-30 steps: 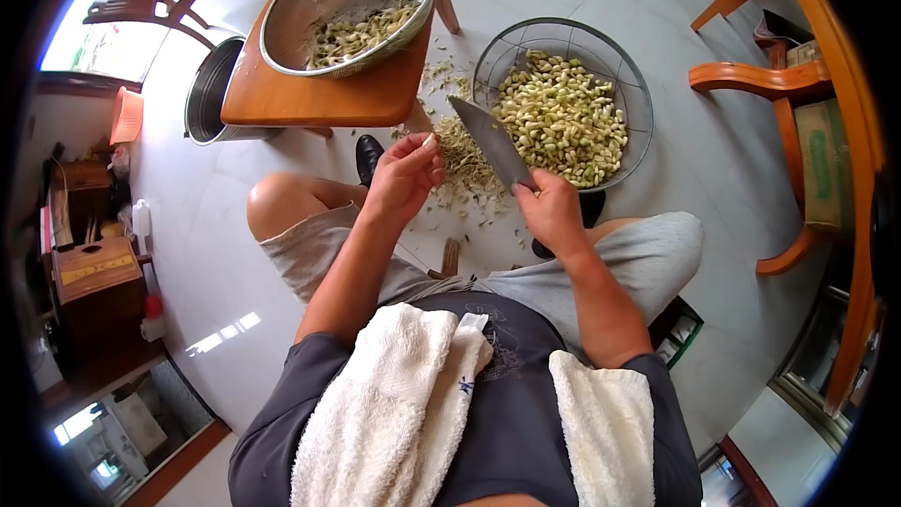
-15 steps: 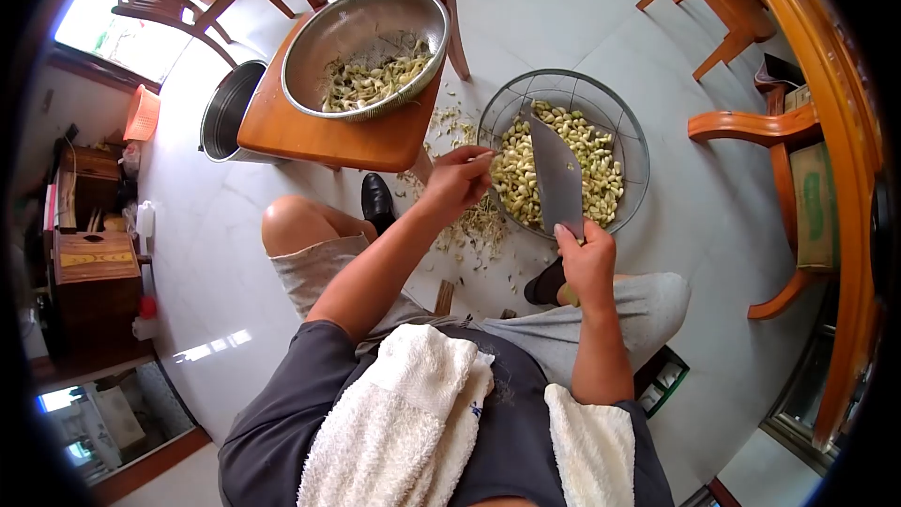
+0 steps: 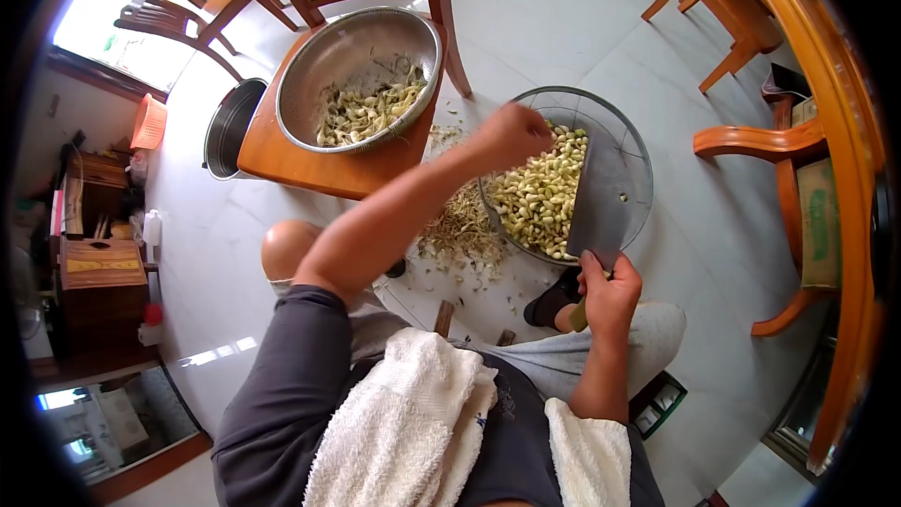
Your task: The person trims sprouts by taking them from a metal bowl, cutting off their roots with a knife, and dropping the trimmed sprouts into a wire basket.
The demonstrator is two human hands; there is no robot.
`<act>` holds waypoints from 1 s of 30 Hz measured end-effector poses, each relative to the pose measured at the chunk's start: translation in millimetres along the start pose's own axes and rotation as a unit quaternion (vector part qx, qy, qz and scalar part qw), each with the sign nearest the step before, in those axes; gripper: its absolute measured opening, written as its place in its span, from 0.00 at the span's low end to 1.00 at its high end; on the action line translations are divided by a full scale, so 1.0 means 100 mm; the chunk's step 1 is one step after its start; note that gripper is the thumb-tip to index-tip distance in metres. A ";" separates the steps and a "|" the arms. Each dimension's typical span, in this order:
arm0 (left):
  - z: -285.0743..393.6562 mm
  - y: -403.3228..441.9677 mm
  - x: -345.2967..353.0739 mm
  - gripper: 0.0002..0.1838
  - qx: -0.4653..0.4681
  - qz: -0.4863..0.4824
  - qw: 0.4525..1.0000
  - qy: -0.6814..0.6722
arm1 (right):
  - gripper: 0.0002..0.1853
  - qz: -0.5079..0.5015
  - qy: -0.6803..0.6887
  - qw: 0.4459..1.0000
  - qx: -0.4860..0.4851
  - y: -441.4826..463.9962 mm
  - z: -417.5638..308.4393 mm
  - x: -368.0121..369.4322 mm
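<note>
My right hand (image 3: 610, 293) grips the handle of a cleaver (image 3: 605, 202), its wide grey blade tilted over the right side of a round wire basket (image 3: 648, 164). Inside the basket lies a heap of small pale green-white trimmed bulbs (image 3: 540, 192). My left hand (image 3: 514, 138) is over the basket's far left rim, back of the hand up. Its fingers point down and are partly hidden and blurred, so I cannot see whether anything is in them. A metal colander (image 3: 305, 66) on a wooden chair holds untrimmed bulbs (image 3: 371, 113) with stringy ends.
Trimmed scraps (image 3: 465, 235) litter the floor left of the basket. The wooden chair (image 3: 310, 169) stands ahead on the left, beside a metal bucket (image 3: 230, 131). Wooden furniture (image 3: 760, 141) lines the right side. A white towel (image 3: 404, 422) hangs over my chest.
My left hand has moved right and away from me, from beside the blade to the basket's far side. The right hand and cleaver have shifted right and nearer. The view has shifted slightly.
</note>
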State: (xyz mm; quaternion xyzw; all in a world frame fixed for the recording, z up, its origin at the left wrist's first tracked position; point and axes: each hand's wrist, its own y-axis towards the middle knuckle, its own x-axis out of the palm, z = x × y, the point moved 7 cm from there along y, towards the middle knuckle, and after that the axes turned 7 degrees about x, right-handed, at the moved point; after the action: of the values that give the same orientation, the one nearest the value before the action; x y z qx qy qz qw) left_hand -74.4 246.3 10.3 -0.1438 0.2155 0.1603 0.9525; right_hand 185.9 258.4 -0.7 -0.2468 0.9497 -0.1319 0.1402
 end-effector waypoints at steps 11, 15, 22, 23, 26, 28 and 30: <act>-1.09 0.30 -1.97 0.15 -0.171 0.142 0.939 0.261 | 0.06 -0.029 0.036 0.999 0.019 0.01 -0.02 0.08; -1.29 0.40 -2.02 0.16 -0.184 0.138 0.933 0.277 | 0.06 -0.038 0.027 0.999 0.020 0.02 0.05 0.11; -0.78 -0.05 -2.17 0.09 -0.037 0.221 0.972 0.077 | 0.06 -0.048 0.020 0.999 -0.001 0.00 0.08 0.15; -0.67 -0.18 -2.17 0.08 -0.020 0.222 0.974 0.029 | 0.06 -0.051 0.017 0.999 0.000 -0.02 0.07 0.16; -0.33 -0.62 -2.09 0.06 0.023 0.229 0.967 -0.107 | 0.07 -0.064 0.002 0.998 -0.009 -0.06 0.04 0.23; -0.36 -0.84 -2.03 0.05 0.045 0.219 0.957 -0.186 | 0.07 -0.071 -0.017 0.997 -0.026 -0.07 0.07 0.29; -0.32 -1.08 -1.87 0.03 0.053 0.201 0.943 -0.258 | 0.08 -0.081 -0.020 0.995 -0.053 -0.10 0.08 0.38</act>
State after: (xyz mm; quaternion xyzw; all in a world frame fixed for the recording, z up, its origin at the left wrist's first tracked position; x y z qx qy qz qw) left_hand -206.1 91.4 89.7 -0.0004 -0.0053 0.3687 0.9295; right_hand 160.6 229.1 -12.8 -0.3330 0.9291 -0.0872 0.1349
